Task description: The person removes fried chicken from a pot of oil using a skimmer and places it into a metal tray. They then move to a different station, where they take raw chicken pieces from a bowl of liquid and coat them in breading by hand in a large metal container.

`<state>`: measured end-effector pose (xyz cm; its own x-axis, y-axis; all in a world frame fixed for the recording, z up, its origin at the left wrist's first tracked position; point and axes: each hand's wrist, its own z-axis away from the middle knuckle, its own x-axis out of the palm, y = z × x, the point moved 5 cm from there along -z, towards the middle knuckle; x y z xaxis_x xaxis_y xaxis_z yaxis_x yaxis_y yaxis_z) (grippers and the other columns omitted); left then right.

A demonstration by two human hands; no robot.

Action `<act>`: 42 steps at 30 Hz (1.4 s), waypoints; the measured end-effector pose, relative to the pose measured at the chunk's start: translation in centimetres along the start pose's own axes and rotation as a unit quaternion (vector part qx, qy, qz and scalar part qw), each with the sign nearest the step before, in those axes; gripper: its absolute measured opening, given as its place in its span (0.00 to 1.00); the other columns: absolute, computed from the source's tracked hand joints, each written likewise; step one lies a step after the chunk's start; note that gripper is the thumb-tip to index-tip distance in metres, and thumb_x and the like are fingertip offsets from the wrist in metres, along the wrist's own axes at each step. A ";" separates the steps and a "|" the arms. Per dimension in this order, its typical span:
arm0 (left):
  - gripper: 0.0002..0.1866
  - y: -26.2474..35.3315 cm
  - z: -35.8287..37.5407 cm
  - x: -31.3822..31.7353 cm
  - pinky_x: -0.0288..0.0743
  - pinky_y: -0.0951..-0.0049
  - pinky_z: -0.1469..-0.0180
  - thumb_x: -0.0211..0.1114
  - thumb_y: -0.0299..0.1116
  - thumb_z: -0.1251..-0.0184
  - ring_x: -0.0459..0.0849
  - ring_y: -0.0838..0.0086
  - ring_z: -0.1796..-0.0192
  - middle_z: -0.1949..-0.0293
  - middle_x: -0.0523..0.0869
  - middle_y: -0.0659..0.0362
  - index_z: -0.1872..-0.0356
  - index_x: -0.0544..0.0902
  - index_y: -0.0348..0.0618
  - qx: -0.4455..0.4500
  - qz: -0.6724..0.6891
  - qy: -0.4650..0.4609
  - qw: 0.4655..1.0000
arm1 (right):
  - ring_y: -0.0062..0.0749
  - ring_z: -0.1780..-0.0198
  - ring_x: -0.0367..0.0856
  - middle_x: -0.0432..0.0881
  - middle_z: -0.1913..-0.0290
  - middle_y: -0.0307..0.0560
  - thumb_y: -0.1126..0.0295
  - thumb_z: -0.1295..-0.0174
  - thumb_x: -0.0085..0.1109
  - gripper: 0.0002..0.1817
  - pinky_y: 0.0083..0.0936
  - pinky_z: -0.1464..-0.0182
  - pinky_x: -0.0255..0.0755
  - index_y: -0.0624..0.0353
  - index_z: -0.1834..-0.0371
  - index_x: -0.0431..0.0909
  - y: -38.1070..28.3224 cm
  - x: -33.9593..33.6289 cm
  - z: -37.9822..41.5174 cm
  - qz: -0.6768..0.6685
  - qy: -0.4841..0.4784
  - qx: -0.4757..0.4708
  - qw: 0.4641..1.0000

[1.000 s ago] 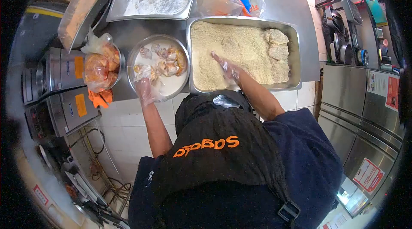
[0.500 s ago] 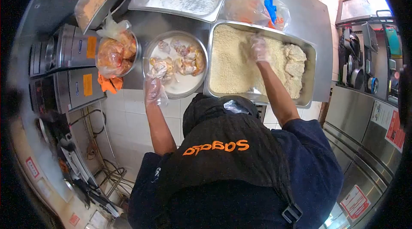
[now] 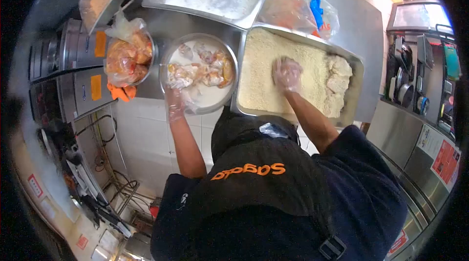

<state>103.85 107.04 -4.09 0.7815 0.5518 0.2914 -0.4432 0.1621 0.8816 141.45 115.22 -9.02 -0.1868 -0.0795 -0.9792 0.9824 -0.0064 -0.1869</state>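
Chicken pieces (image 3: 215, 73) touch the left hand (image 3: 174, 102), whose fingertips are indistinct.

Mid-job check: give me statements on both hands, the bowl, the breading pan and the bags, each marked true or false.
1. The right hand is in the breading pan. True.
2. The left hand is in the flour tray. False: it is at the near side of the round bowl.
3. Coated pieces lie at the right end of the breading pan. True.
4. The plastic bag with the blue strip is inside the breading pan. False: it lies on the steel table, beyond the pan.
5. The bag of raw meat pieces is left of the round bowl. True.
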 end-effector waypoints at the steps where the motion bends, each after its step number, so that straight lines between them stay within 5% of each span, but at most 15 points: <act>1: 0.29 0.3 0.4 0.0 0.68 0.66 0.43 0.59 0.41 0.42 0.72 0.65 0.46 0.47 0.72 0.55 0.41 0.65 0.40 0.002 -0.027 -0.005 1.000 | 0.42 0.46 0.68 0.76 0.53 0.50 0.50 0.40 0.40 0.22 0.48 0.45 0.54 0.54 0.59 0.77 0.7 1.1 -0.1 -0.009 0.013 0.019 1.000; 3: 0.27 -1.2 -0.6 -3.0 0.68 0.68 0.42 0.58 0.38 0.42 0.72 0.67 0.45 0.46 0.72 0.55 0.42 0.66 0.41 -0.029 -0.055 -0.010 0.998 | 0.42 0.45 0.68 0.76 0.52 0.51 0.48 0.39 0.38 0.24 0.49 0.43 0.52 0.55 0.58 0.77 0.9 1.2 -2.0 -0.018 0.019 0.040 0.999; 5: 0.27 -5.2 -3.6 -9.7 0.70 0.68 0.47 0.58 0.29 0.48 0.75 0.66 0.49 0.48 0.73 0.56 0.43 0.66 0.39 0.066 -0.387 -0.101 0.914 | 0.51 0.48 0.70 0.73 0.51 0.60 0.50 0.38 0.35 0.25 0.47 0.44 0.59 0.60 0.53 0.72 0.4 -1.7 -2.3 -0.202 -0.152 0.171 0.952; 8: 0.21 1.4 -1.1 -0.2 0.71 0.72 0.52 0.58 0.26 0.51 0.76 0.68 0.53 0.54 0.76 0.55 0.52 0.72 0.37 0.113 -0.251 -0.080 0.958 | 0.50 0.42 0.66 0.68 0.43 0.59 0.48 0.38 0.35 0.28 0.47 0.41 0.56 0.58 0.47 0.70 0.4 0.0 -2.9 0.003 0.043 0.062 0.997; 12: 0.16 1.3 1.1 0.5 0.72 0.73 0.54 0.56 0.26 0.48 0.78 0.69 0.56 0.60 0.79 0.55 0.56 0.74 0.35 0.056 -0.105 -0.075 0.990 | 0.45 0.31 0.47 0.56 0.33 0.51 0.44 0.39 0.32 0.33 0.49 0.33 0.34 0.52 0.36 0.59 -0.1 -0.3 2.2 0.032 0.012 0.004 0.999; 15: 0.15 1.1 0.9 0.6 0.72 0.71 0.53 0.56 0.28 0.46 0.78 0.68 0.56 0.60 0.79 0.55 0.55 0.74 0.34 -0.016 -0.026 -0.042 0.999 | 0.45 0.30 0.44 0.52 0.32 0.51 0.43 0.40 0.32 0.34 0.47 0.32 0.31 0.52 0.35 0.57 -1.7 -1.8 2.7 0.031 -0.055 0.041 0.997; 17: 0.16 0.5 0.3 1.0 0.72 0.69 0.53 0.57 0.29 0.45 0.77 0.67 0.55 0.59 0.78 0.54 0.55 0.74 0.34 -0.048 0.017 -0.061 0.997 | 0.45 0.30 0.43 0.50 0.31 0.51 0.43 0.40 0.32 0.35 0.47 0.32 0.30 0.53 0.34 0.55 -0.6 -0.4 4.0 0.062 0.061 0.032 0.996; 19: 0.17 0.5 0.0 1.6 0.72 0.67 0.52 0.57 0.30 0.45 0.77 0.66 0.54 0.58 0.78 0.54 0.54 0.73 0.35 -0.050 0.080 -0.082 0.992 | 0.45 0.29 0.39 0.42 0.30 0.54 0.43 0.38 0.29 0.36 0.46 0.32 0.30 0.56 0.33 0.50 -1.2 -1.7 3.1 0.001 -0.024 0.072 0.997; 21: 0.17 0.1 -0.3 1.5 0.72 0.65 0.51 0.57 0.31 0.45 0.76 0.65 0.53 0.57 0.78 0.53 0.54 0.73 0.35 -0.060 0.134 -0.075 0.986 | 0.48 0.32 0.50 0.52 0.33 0.57 0.39 0.41 0.35 0.40 0.46 0.34 0.43 0.59 0.34 0.52 0.3 -1.8 2.4 0.021 0.072 0.057 0.996; 23: 0.18 -0.2 -0.6 1.4 0.71 0.64 0.51 0.57 0.32 0.44 0.76 0.64 0.53 0.57 0.77 0.53 0.53 0.73 0.35 -0.078 0.180 -0.060 0.979 | 0.45 0.42 0.67 0.67 0.41 0.58 0.38 0.46 0.47 0.42 0.39 0.41 0.60 0.63 0.38 0.59 2.5 0.5 2.8 -0.057 -0.344 0.059 0.935; 26: 0.19 -0.8 -1.0 1.5 0.71 0.61 0.50 0.58 0.34 0.44 0.75 0.63 0.51 0.56 0.77 0.52 0.52 0.73 0.35 -0.123 0.236 -0.046 0.963 | 0.38 0.57 0.77 0.79 0.55 0.53 0.42 0.51 0.58 0.40 0.31 0.54 0.69 0.68 0.46 0.68 2.0 -4.5 5.2 -0.309 -0.450 0.022 0.838; 30: 0.20 1.6 0.9 4.7 0.71 0.56 0.49 0.57 0.34 0.44 0.73 0.60 0.49 0.53 0.75 0.51 0.50 0.72 0.37 -0.107 0.276 -0.085 0.951 | 0.43 0.63 0.78 0.80 0.64 0.56 0.45 0.59 0.66 0.37 0.29 0.57 0.71 0.70 0.56 0.74 5.8 0.0 2.6 -0.333 -0.339 0.016 0.880; 35: 0.19 1.0 0.8 4.1 0.74 0.59 0.54 0.59 0.32 0.45 0.76 0.61 0.53 0.54 0.76 0.53 0.51 0.73 0.38 -0.090 0.206 0.013 0.974 | 0.46 0.60 0.79 0.80 0.64 0.59 0.50 0.49 0.59 0.25 0.36 0.56 0.71 0.63 0.60 0.77 4.1 -9.1 1.5 -0.211 -0.153 -0.072 0.963; 39: 0.19 1.3 2.4 4.9 0.76 0.64 0.58 0.60 0.33 0.44 0.77 0.64 0.56 0.56 0.77 0.54 0.50 0.73 0.41 -0.073 0.097 -0.024 0.992 | 0.46 0.55 0.77 0.80 0.58 0.53 0.52 0.43 0.50 0.20 0.34 0.50 0.68 0.56 0.57 0.77 3.2 -11.1 5.5 -0.104 -0.196 -0.114 0.968; 42: 0.25 -2.1 0.2 2.1 0.77 0.66 0.58 0.63 0.35 0.46 0.79 0.63 0.58 0.55 0.77 0.53 0.46 0.70 0.40 -0.220 0.104 -0.057 0.968 | 0.43 0.49 0.74 0.75 0.50 0.53 0.50 0.40 0.46 0.23 0.33 0.45 0.65 0.52 0.49 0.73 6.3 -5.9 8.4 -0.005 -0.394 -0.040 0.918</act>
<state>106.52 107.74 -5.22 0.6875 0.5207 0.5062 -0.7207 0.4038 0.5635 148.85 107.26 -3.73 -0.1001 -0.7768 -0.6217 0.9713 0.0593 -0.2305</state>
